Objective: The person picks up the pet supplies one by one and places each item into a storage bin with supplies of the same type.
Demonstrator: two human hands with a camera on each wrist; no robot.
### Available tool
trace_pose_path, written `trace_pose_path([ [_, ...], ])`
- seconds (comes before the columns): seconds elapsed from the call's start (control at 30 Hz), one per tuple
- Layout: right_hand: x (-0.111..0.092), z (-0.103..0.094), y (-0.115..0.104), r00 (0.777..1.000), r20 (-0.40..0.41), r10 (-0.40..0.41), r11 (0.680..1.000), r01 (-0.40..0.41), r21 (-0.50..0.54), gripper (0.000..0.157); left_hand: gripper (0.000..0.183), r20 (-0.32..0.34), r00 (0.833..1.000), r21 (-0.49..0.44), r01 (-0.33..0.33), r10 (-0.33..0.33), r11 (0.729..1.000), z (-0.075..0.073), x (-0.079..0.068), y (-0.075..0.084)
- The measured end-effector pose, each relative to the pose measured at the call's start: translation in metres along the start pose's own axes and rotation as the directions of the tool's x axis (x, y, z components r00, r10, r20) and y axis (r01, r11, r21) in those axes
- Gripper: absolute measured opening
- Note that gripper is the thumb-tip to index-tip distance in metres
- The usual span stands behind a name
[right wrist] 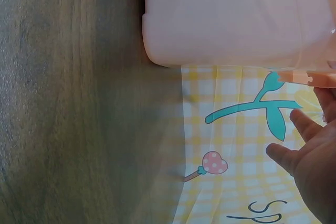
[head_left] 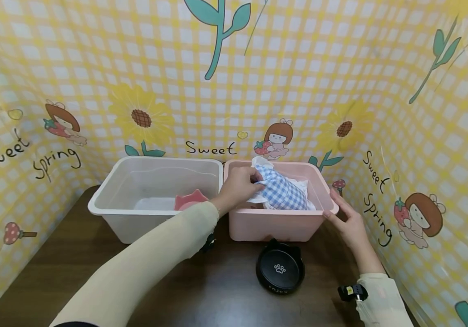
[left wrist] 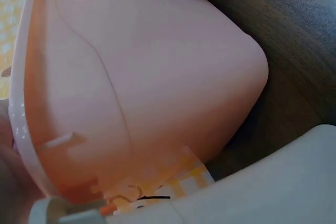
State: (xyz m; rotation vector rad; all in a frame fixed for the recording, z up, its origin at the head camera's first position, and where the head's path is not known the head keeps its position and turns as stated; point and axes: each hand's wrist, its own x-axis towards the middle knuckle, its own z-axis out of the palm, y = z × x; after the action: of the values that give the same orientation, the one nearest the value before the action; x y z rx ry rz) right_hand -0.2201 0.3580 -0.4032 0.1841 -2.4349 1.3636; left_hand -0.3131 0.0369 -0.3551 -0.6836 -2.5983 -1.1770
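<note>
My left hand (head_left: 239, 184) reaches over the near left corner of the pink bin (head_left: 276, 226) and pinches the left end of a puffy blue-and-white checked cloth piece (head_left: 284, 190) with white frilled edges. That cloth slants across the bin's opening, its left end lifted above the rim. At the bin's right end, my right hand (head_left: 352, 227) rests against the rim corner, thumb toward the front and fingers along the outer side. In the right wrist view, several fingers (right wrist: 307, 127) stretch out straight beside the bin's rim.
A white bin (head_left: 156, 211) stands left of the pink one, with a pink cat-eared dish (head_left: 191, 199) inside. In front lies a black cat-eared bowl (head_left: 279, 268) with a paw print, on the dark wooden table (head_left: 217, 295). Checked printed sheeting (head_left: 234, 104) surrounds the table.
</note>
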Motion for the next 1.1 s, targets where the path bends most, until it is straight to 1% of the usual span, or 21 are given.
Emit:
trace_pose_path([
  [0.13,0.001,0.001,-0.001,1.0,-0.003,-0.003,1.0,0.003,0.014,0.06,0.018,0.065,0.997,0.002,0.029,-0.029,1.0,-0.004,-0.001,-0.001],
  [0.3,0.0,0.0,-0.001,1.0,-0.004,-0.017,1.0,0.017,0.008,0.059,0.027,0.117,0.993,0.077,0.015,-0.024,0.997,-0.009,-0.004,-0.001],
  [0.4,0.0,0.0,-0.002,1.0,-0.002,-0.012,1.0,0.012,-0.001,0.059,0.027,0.129,0.992,0.126,0.002,-0.019,0.992,-0.013,-0.007,-0.001],
  [0.53,0.0,0.0,-0.002,1.0,0.001,-0.005,1.0,0.005,-0.003,0.059,0.027,0.11,0.993,0.159,0.014,-0.032,0.987,-0.018,-0.011,-0.001],
  [0.67,0.0,0.0,-0.001,1.0,0.008,0.001,1.0,-0.001,-0.005,0.059,0.025,0.082,0.995,0.124,0.046,-0.056,0.991,-0.023,-0.015,-0.002],
  [0.77,-0.001,0.001,0.001,1.0,0.011,0.006,1.0,-0.006,-0.004,0.06,0.023,0.07,0.996,0.087,0.052,-0.058,0.995,-0.025,-0.02,-0.003],
  [0.97,-0.001,0.001,0.003,1.0,0.009,0.009,1.0,-0.009,0.0,0.06,0.028,0.059,0.998,0.035,0.027,-0.029,0.999,-0.029,-0.034,-0.003],
  [1.1,0.0,-0.001,0.001,1.0,0.004,0.001,1.0,-0.001,-0.002,0.06,0.032,0.04,0.999,-0.024,0.012,-0.011,1.0,-0.032,-0.042,0.003],
])
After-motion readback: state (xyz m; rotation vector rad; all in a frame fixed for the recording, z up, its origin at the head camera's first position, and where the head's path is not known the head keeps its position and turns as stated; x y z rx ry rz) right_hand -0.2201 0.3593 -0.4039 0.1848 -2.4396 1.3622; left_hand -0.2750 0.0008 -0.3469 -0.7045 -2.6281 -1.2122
